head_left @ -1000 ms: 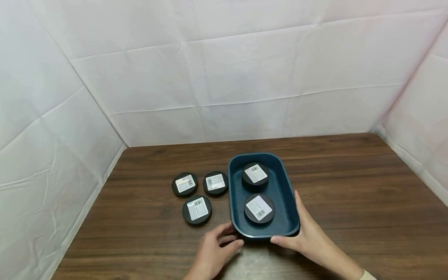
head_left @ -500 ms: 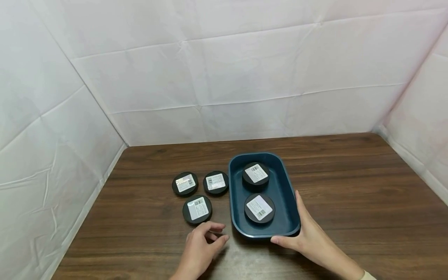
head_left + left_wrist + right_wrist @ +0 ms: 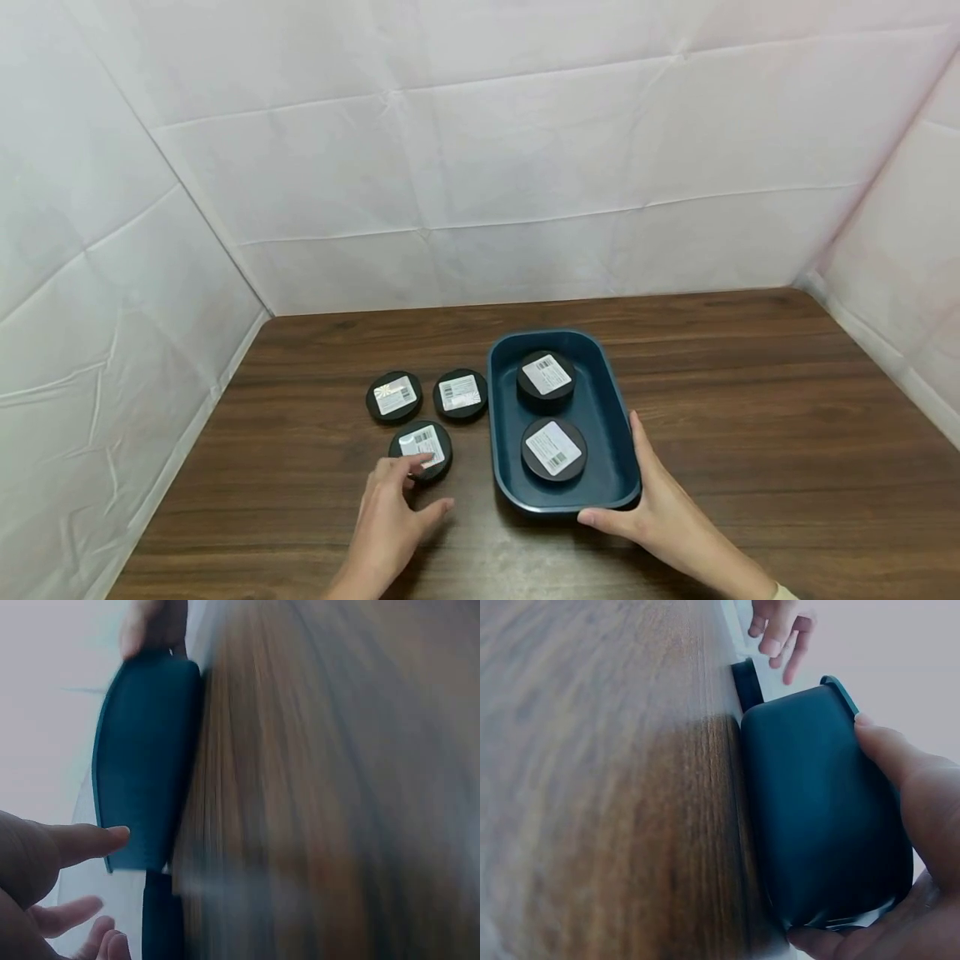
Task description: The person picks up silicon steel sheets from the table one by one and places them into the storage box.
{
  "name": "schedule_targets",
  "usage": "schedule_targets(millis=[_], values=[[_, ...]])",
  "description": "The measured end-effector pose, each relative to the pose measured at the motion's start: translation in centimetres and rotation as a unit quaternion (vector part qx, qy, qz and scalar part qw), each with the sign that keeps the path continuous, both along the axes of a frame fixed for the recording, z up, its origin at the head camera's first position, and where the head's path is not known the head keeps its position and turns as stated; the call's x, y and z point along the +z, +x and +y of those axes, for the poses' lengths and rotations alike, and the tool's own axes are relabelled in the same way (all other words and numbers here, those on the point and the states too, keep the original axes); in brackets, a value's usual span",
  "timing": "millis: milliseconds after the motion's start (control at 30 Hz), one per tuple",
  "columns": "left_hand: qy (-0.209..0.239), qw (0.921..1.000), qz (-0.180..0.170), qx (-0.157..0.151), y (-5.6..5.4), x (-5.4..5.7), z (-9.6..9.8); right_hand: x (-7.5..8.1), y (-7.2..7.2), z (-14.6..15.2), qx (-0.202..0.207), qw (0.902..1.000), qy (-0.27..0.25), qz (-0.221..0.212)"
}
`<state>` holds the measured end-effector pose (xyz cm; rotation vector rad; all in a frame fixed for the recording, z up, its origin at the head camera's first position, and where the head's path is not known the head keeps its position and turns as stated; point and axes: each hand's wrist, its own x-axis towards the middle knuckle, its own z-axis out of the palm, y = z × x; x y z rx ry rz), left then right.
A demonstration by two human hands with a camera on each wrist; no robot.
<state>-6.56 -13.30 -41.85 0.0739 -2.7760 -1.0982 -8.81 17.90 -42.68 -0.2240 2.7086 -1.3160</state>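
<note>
Just above the near edge of a round black labelled disc, my left hand is spread with thumb and fingers apart and nothing between them. One fingertip overlaps the disc's label in the head view; whether it touches, I cannot tell. My right hand grips the near right corner of a dark blue tray, thumb over its front rim and fingers along the right side. Inside the tray lie a near black disc and a far one, which looks thicker, perhaps stacked. The right wrist view shows the tray's outer wall.
Two more labelled black discs lie left of the tray: one at the far left, the other close to the tray's left wall. The wooden table is bounded by white cloth walls at the back and sides.
My left hand has left the tray's near left corner and moved left to the nearest loose disc, its fingers spreading. My right hand and the tray have stayed put.
</note>
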Motion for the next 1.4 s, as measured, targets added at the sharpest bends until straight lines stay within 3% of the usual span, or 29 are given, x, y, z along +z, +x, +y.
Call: schedule_targets(millis=[133, 533, 1000, 1400], values=[[-0.001, 0.9999, -0.001, 0.016, -0.5, 0.3, -0.8, 0.0, 0.0, -0.1, -0.005, 1.0, 0.005, 0.005], [-0.002, 0.9999, -0.004, 0.012, -0.9, 0.4, -2.0, 0.1, 0.2, -0.1, -0.006, 0.9998, 0.003, 0.017], [-0.006, 0.9999, -0.007, 0.006, -1.6, 0.0, -2.4, 0.3, 0.1, 0.1, -0.01, 0.9997, 0.013, -0.015], [-0.04, 0.9987, -0.013, -0.03, -2.5, -0.2, -3.1, 0.3, 0.0, 0.0, -0.006, 0.9996, 0.015, -0.021]])
